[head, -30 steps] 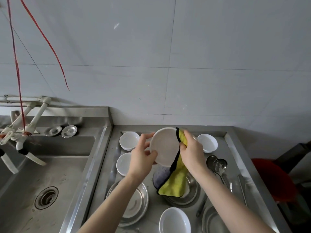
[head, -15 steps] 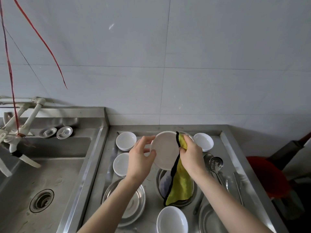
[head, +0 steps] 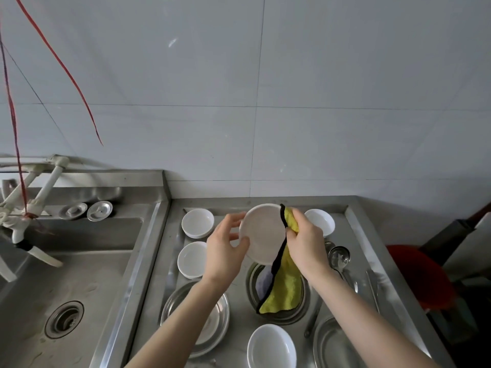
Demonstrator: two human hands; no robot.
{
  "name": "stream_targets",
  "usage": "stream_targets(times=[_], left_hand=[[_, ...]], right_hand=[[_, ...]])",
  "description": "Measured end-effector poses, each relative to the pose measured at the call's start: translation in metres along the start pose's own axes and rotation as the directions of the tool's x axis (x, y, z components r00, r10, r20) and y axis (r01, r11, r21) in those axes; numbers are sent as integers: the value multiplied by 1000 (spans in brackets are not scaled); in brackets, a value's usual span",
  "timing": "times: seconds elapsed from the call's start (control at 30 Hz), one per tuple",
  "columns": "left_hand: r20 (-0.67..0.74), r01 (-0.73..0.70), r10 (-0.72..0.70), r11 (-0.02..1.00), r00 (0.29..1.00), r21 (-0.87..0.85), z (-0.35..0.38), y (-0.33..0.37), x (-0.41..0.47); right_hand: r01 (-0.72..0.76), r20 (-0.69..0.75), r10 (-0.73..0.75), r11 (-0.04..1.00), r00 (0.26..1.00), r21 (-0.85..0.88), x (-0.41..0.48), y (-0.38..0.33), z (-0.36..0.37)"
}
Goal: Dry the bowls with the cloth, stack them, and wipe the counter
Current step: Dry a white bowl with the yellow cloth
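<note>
Fingers (head: pixel 233 218) of the left hand (head: pixel 223 251) pinch the rim of the white bowl (head: pixel 261 232). The right hand (head: pixel 305 243) grips the yellow cloth (head: pixel 288 293) round its other edge, above the steel dish (head: pixel 292 318). A wet rim may slip from this light hold and drop onto the dish.

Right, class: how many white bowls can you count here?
5: the held bowl; back-left bowl; mid-left bowl; back-right bowl; front bowl. Another may hide under the left forearm.

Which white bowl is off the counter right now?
The white bowl held up: left hand grips its rim, right hand holds yellow cloth against it. The others sit on the counter.
</note>
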State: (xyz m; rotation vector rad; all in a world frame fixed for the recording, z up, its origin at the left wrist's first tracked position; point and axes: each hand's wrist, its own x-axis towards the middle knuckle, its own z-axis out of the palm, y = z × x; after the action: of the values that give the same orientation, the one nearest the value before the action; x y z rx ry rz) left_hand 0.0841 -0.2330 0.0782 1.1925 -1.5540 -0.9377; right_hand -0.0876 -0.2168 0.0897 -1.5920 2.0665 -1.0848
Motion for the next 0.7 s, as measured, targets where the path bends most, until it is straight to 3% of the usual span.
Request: stream_targets(times=[0.17,0.23,0.3,0.37,0.4,0.47,0.53,0.63,0.7], left_hand=[[304,-282,182,902,935,326,-11,1,18],[329,-326,215,884,920,336,-14,-1,21],[226,-221,171,950,959,219,-14,-1,16],[67,-74,70,996,995,54,-10,2,7],[6,-33,33,999,999,11,-8,3,2],[-58,-25,26,1000,998,18,-6,2,-1],[-18,-62,63,995,998,73,-10,1,2],[196,-223,170,931,966,290,-18,1,11],[293,-293,195,892,936,345,-20,0,15]], right_hand=[[234,141,-206,945,968,-227,0,3,3],[292,150,-261,924,954,-246,-2,3,6],[216,42,-213,971,976,-104,-3,1,8],[28,-34,-25,995,999,91,-2,-2,8],[-54,-23,59,987,998,154,-1,-2,9],[-79,23,76,986,997,147,0,-2,8],[4,22,-6,998,1000,63,-3,-4,5],[223,83,-214,967,973,-123,-6,-2,6],[295,146,-267,928,953,-227,-7,-1,11]])
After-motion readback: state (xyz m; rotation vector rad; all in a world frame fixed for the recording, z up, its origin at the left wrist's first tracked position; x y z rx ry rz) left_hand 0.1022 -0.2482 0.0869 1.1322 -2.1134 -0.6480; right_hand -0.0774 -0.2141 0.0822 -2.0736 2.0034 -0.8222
